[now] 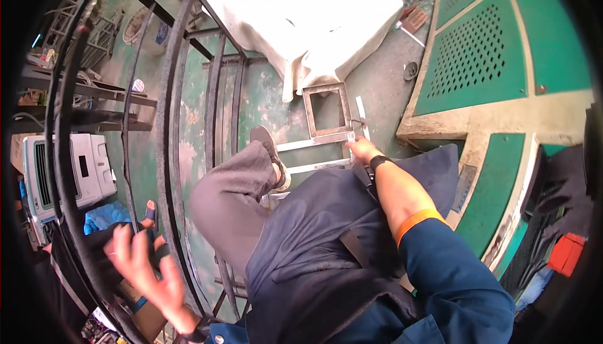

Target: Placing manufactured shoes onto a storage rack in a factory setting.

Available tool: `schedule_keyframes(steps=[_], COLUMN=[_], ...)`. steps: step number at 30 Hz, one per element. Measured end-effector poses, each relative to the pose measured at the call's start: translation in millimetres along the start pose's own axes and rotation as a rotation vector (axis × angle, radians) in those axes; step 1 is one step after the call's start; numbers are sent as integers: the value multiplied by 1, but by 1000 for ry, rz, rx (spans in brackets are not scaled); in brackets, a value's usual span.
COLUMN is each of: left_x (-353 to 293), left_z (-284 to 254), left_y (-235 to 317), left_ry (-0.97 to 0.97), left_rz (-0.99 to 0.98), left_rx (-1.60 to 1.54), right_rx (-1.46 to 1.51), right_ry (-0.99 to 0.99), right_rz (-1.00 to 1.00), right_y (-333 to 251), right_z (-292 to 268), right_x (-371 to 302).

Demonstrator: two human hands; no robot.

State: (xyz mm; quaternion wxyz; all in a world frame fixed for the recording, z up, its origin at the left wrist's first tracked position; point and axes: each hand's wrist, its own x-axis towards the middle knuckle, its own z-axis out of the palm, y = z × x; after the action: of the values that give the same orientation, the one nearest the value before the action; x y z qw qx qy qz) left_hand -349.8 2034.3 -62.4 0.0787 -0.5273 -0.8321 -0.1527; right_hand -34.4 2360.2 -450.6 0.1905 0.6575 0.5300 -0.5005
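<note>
My right hand [363,151] reaches down in front of me, its fingers closed at the corner of a white-and-rusty metal frame [314,144] low to the floor. The frame has a rusty square opening at its far end and white bars nearer me. My left hand [148,268] is raised at the lower left, fingers spread, with nothing in it. It is nearest the tall black metal bars [168,102] on my left; whether it touches them I cannot tell. My bent leg partly hides the frame's left side.
A white cloth [301,17] covers something large ahead. Green cabinets [483,55] with perforated panels stand right. Beyond the bars are a white-and-grey machine [94,168], a blue plastic bag [107,217] and a person's dark-clothed leg [69,268]. A red box [566,254] lies far right.
</note>
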Motion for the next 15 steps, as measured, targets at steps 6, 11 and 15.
schedule_keyframes(steps=[6,11,15], left_x=[32,62,69], left_z=[118,131,130], left_y=[38,56,58], left_ry=[-284,-341,-321], left_rz=[222,249,264], left_rx=[-115,-157,-199], right_rx=[219,957,-95], right_ry=[353,33,273], right_rz=[77,252,-33], right_y=[9,14,52], right_z=[29,-11,-81], right_x=[115,152,148])
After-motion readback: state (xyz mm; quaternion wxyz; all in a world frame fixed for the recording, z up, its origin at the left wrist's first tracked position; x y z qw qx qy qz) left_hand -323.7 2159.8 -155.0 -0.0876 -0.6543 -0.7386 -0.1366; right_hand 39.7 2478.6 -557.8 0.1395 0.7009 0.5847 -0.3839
